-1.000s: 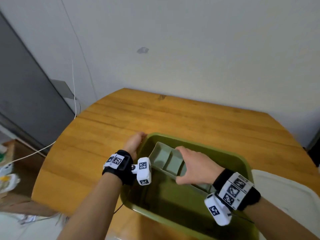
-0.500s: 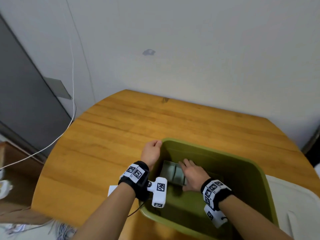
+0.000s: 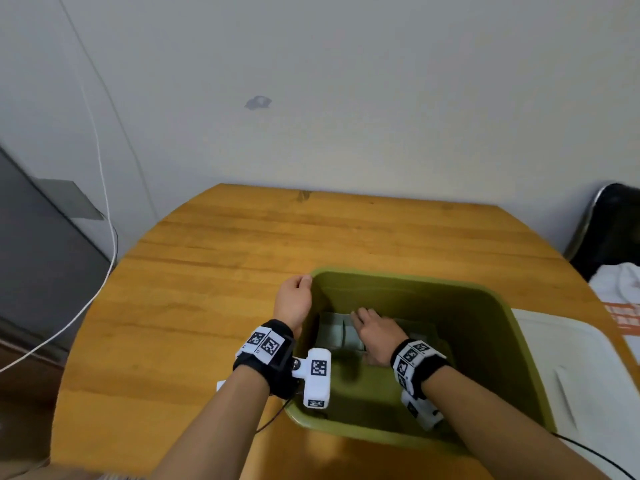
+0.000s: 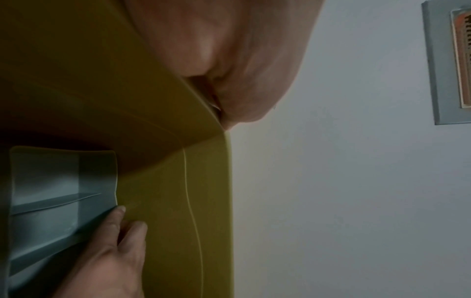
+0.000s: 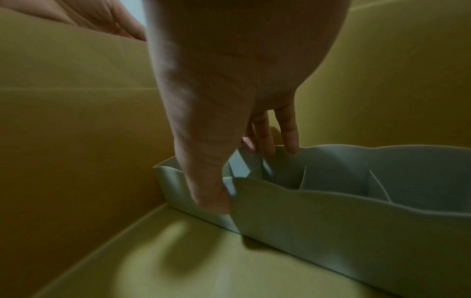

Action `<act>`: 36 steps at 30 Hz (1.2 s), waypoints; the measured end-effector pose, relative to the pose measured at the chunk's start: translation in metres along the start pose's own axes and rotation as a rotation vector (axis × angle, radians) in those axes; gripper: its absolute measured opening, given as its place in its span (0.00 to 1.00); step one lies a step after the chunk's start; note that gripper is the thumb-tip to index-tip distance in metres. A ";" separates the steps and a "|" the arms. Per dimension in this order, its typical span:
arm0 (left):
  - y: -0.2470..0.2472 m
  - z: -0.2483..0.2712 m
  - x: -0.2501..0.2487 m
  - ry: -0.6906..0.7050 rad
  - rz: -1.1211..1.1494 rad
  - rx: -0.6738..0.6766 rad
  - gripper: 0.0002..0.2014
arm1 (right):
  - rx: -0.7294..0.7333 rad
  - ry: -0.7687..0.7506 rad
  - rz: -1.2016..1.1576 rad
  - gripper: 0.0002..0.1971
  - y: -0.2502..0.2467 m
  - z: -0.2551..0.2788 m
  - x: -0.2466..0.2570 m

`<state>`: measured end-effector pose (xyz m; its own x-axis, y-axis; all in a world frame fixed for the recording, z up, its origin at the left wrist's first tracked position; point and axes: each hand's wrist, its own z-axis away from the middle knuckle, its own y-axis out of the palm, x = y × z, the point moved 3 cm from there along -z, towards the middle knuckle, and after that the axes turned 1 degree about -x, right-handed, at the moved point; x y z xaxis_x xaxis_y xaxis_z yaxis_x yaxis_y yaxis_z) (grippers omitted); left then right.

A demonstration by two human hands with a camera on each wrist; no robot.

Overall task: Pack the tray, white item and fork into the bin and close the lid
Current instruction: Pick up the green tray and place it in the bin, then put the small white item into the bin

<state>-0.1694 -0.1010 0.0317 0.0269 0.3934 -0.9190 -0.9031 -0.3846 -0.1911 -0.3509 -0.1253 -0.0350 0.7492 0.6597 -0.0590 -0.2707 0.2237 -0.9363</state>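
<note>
An olive-green bin (image 3: 415, 279) stands open on the wooden table. My left hand (image 3: 293, 296) grips its left rim near the far corner, seen close against the bin's wall (image 4: 165, 191) in the left wrist view. A grey divided tray (image 3: 333, 333) lies on the bin's floor against the left wall. My right hand (image 3: 370, 328) reaches down into the bin and holds the tray (image 5: 331, 221), thumb on its near wall, fingers (image 4: 114, 238) over its far wall. I see no fork.
The bin's white lid (image 3: 571, 362) lies flat just right of it. A white corner (image 3: 220, 386) of something pokes out under my left forearm. A dark chair with white cloth (image 3: 616, 282) stands at the right, and a white cable (image 3: 86, 306) hangs left of the table.
The tray, held tilted above the bin a second ago, has gone down onto the bin's floor with my right hand. My left hand stays on the rim.
</note>
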 end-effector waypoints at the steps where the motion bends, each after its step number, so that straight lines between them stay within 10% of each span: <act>1: 0.000 0.000 0.001 -0.009 0.007 0.005 0.15 | 0.020 0.007 -0.015 0.52 -0.002 0.001 -0.001; 7: -0.021 -0.007 0.002 -0.230 0.262 0.109 0.13 | 0.107 0.012 -0.093 0.26 -0.034 0.006 -0.010; 10: -0.064 -0.024 0.023 -0.262 0.293 -0.056 0.19 | 0.045 0.048 -0.349 0.25 -0.063 0.013 -0.018; 19: -0.131 -0.010 0.152 -0.645 -0.549 -0.199 0.38 | -0.392 0.034 -0.831 0.11 -0.149 0.029 -0.010; 23: -0.123 0.001 0.165 -0.498 -0.751 -0.221 0.27 | -0.467 -0.002 -0.928 0.07 -0.168 0.025 0.008; 30: -0.140 -0.016 0.148 -0.333 -0.265 -0.229 0.18 | -0.466 -0.065 -0.990 0.08 -0.176 0.027 0.033; 36: -0.146 -0.010 0.035 -0.252 0.341 -0.043 0.19 | -0.401 -0.090 -1.010 0.20 -0.171 0.024 0.045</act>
<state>-0.0328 -0.0396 0.0241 -0.3812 0.4275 -0.8197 -0.8229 -0.5610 0.0902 -0.2857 -0.1167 0.1308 0.4636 0.3563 0.8112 0.6741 0.4523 -0.5839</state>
